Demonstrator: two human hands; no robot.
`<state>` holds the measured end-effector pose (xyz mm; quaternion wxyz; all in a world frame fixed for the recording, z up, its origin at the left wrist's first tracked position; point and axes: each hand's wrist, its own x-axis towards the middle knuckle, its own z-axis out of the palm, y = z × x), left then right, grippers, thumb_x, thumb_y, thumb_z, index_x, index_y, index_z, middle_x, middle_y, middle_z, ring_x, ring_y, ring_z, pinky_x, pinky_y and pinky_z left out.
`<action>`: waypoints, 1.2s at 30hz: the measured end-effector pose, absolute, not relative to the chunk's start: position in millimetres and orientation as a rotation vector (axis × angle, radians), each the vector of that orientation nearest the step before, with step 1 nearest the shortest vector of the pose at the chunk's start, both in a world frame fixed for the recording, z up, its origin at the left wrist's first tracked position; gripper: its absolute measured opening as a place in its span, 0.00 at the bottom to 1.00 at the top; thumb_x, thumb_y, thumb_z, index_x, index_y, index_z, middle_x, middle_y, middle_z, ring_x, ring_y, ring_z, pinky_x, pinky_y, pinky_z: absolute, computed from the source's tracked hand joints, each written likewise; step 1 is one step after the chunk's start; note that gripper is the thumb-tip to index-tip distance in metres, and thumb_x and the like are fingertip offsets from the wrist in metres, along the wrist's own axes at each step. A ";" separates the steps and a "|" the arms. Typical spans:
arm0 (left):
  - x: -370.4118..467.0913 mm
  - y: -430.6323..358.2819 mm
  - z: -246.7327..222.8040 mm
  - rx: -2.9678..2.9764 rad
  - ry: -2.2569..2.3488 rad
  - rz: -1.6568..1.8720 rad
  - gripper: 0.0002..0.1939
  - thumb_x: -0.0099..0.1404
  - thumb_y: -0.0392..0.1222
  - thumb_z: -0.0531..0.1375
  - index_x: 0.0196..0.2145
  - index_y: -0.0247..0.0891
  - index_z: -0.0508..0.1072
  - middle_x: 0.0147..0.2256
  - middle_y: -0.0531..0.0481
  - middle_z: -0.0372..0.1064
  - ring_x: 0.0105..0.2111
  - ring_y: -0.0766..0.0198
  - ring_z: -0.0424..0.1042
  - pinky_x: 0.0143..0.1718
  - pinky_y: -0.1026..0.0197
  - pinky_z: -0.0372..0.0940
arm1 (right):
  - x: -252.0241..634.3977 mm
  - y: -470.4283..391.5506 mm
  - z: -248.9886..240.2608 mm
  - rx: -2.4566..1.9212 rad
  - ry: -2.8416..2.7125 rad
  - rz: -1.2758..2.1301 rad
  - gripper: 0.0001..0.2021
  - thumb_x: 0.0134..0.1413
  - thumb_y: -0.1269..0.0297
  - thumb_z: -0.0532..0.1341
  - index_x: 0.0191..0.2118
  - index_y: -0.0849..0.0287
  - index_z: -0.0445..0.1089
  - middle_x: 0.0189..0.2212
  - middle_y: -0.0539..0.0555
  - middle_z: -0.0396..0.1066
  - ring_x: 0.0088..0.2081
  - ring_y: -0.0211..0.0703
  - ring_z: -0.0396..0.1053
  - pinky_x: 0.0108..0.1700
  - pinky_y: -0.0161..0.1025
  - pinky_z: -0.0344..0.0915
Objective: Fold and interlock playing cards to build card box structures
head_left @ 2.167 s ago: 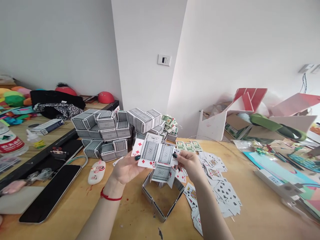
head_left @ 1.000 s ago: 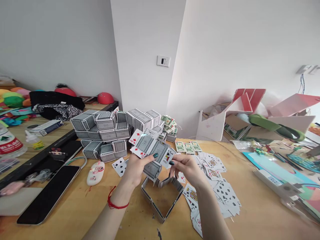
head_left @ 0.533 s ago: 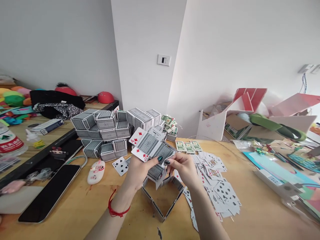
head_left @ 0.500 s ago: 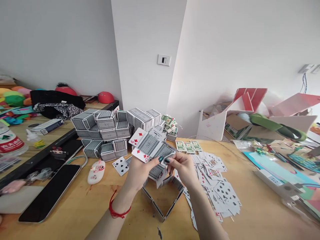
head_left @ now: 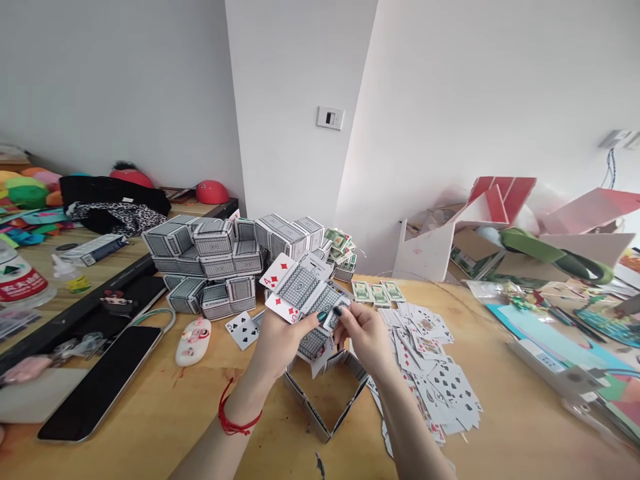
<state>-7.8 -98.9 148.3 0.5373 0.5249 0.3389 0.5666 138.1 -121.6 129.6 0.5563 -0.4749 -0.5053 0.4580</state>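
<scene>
Joined playing cards (head_left: 299, 287) are held up between my hands over the table; their patterned backs face me, and 4 and 5 of diamonds corners stick out at the left. My left hand (head_left: 283, 343) is closed on them from the left, thumb on top. From the right, my right hand (head_left: 367, 333) pinches the near right edge of the same cards. Below stands a square frame of folded cards (head_left: 325, 400), partly covered by my hands. Behind rises a stack of card boxes (head_left: 215, 260). A five of spades (head_left: 243, 330) lies left of my left hand.
Loose playing cards (head_left: 440, 387) spread on the right of the table, with small green card packs (head_left: 377, 292) behind them. At left lie a white mouse (head_left: 193, 342) and a black phone (head_left: 103, 383). A power strip (head_left: 545, 363) lies far right.
My right thumb and fingers have shifted slightly on the cards' right edge. The held cards stay in nearly the same place, and the view has tilted a little.
</scene>
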 end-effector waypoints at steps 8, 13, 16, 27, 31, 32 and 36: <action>-9.4 -92.4 140.4 1.269 0.866 1.327 0.23 0.52 0.36 0.63 0.48 0.40 0.69 0.46 0.46 0.71 0.48 0.54 0.68 0.50 0.55 0.61 | 130.7 -118.6 124.9 -1.099 -1.313 1.007 0.10 0.47 0.62 0.62 0.33 0.57 0.61 0.23 0.47 0.62 0.23 0.36 0.62 0.21 0.31 0.61; -6.9 -91.3 138.4 1.292 0.934 1.299 0.23 0.52 0.38 0.63 0.47 0.41 0.70 0.46 0.46 0.71 0.49 0.53 0.67 0.51 0.54 0.60 | 136.0 -120.7 129.7 -1.207 -1.319 0.963 0.22 0.43 0.63 0.63 0.47 0.56 0.59 0.31 0.50 0.65 0.26 0.37 0.64 0.18 0.30 0.61; -7.7 -90.5 140.1 1.249 0.840 1.293 0.22 0.53 0.40 0.63 0.48 0.41 0.70 0.46 0.46 0.71 0.51 0.53 0.65 0.52 0.55 0.59 | 137.0 -122.9 133.8 -1.225 -1.280 1.005 0.16 0.44 0.68 0.59 0.42 0.58 0.63 0.27 0.49 0.65 0.24 0.36 0.65 0.20 0.31 0.64; -24.7 -78.3 149.5 0.809 0.458 1.255 0.28 0.60 0.57 0.52 0.55 0.43 0.63 0.52 0.46 0.65 0.48 0.53 0.67 0.44 0.55 0.64 | 141.7 -119.1 131.8 -1.088 -1.046 1.273 0.11 0.45 0.66 0.58 0.38 0.59 0.66 0.21 0.46 0.66 0.20 0.33 0.64 0.23 0.32 0.63; -27.5 -79.3 153.8 0.809 0.429 1.243 0.24 0.62 0.54 0.52 0.55 0.49 0.62 0.54 0.51 0.63 0.48 0.57 0.67 0.41 0.58 0.65 | 138.5 -117.7 130.0 -1.100 -1.014 1.337 0.11 0.44 0.65 0.59 0.37 0.59 0.65 0.20 0.46 0.66 0.19 0.33 0.65 0.21 0.32 0.63; -27.6 -79.3 152.9 0.821 0.432 1.231 0.23 0.62 0.52 0.53 0.54 0.49 0.63 0.53 0.50 0.64 0.47 0.57 0.67 0.40 0.59 0.65 | 137.9 -117.5 129.6 -1.109 -1.014 1.338 0.10 0.45 0.65 0.59 0.37 0.60 0.64 0.19 0.46 0.66 0.18 0.34 0.65 0.20 0.31 0.63; -26.4 -78.2 145.0 0.897 0.495 1.193 0.21 0.60 0.48 0.56 0.51 0.44 0.67 0.42 0.48 0.71 0.33 0.63 0.70 0.29 0.64 0.63 | 137.0 -116.0 127.0 -1.161 -0.991 1.312 0.08 0.45 0.65 0.57 0.34 0.60 0.64 0.17 0.46 0.64 0.17 0.33 0.64 0.17 0.30 0.61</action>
